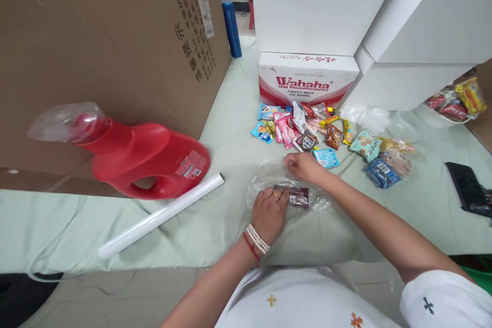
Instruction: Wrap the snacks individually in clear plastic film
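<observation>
A clear plastic bag (269, 177) lies on the pale green cloth (230, 138) in front of me, with a dark brown snack packet (298, 196) inside it. My left hand (269, 210) lies on the bag's near side, fingers bent and pressing on the plastic beside the packet. My right hand (303, 165) pinches the bag's far edge, fingers closed on the plastic. A pile of several small snack packets (303, 130) lies just beyond the right hand.
A red detergent jug (142, 159) lies on its side at the left with a white roll (161, 215) before it. A big cardboard box (96, 51) stands behind. A white Wahaha carton (307, 79), white cabinets (403, 20), more snacks (380, 156) and a black object (467, 187) lie to the right.
</observation>
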Available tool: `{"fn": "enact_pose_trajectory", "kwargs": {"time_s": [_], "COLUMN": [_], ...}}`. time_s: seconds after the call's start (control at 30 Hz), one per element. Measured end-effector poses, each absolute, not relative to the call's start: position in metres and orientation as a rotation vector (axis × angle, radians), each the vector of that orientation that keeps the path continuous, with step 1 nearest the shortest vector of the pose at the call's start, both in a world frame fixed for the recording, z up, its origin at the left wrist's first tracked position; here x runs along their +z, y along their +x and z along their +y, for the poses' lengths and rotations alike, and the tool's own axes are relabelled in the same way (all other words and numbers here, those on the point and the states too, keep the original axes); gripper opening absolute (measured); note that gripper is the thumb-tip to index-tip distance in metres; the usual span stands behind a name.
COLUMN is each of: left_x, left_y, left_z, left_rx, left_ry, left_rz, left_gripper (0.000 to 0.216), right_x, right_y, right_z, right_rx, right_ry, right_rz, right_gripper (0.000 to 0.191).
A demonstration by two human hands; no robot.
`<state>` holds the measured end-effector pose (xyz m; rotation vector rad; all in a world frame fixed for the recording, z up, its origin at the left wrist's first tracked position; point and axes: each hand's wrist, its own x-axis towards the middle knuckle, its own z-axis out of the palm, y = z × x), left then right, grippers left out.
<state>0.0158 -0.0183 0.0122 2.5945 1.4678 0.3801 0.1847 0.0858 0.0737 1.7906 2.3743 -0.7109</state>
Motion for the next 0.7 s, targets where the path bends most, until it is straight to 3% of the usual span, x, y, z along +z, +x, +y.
{"fn": "enact_pose_trajectory", "kwargs": {"time_s": [0.23,0.43,0.57,0.7], "left_x": [0.008,0.006,0.020,0.021], "left_y": [0.013,-0.023,-0.040,-0.050], "left_z": [-0.021,-0.021,-0.013,0.002], "left_rx": [0.481,0.694,0.914,0.732], "left_ry": [2.445,2.358,2.295,2.414], "left_rz": [1.465,1.188,1.415,1.401], "left_gripper": [0.026,0.032,0.032,0.027], "right_x": [0.068,0.034,0.034,0.033], "right_y": [0.195,0.193,0.191,0.193], "right_z": [0.003,-0.011,-0.009,-0.015], "right_rx": [-0.713,-0.700,-0.685,-0.694], "right_ry": [1.190,1.346,1.334,1.320], "right_rz": [2.797,2.806,2.835,2.850], "right_gripper": [0.028,0.029,0.029,0.032]}}
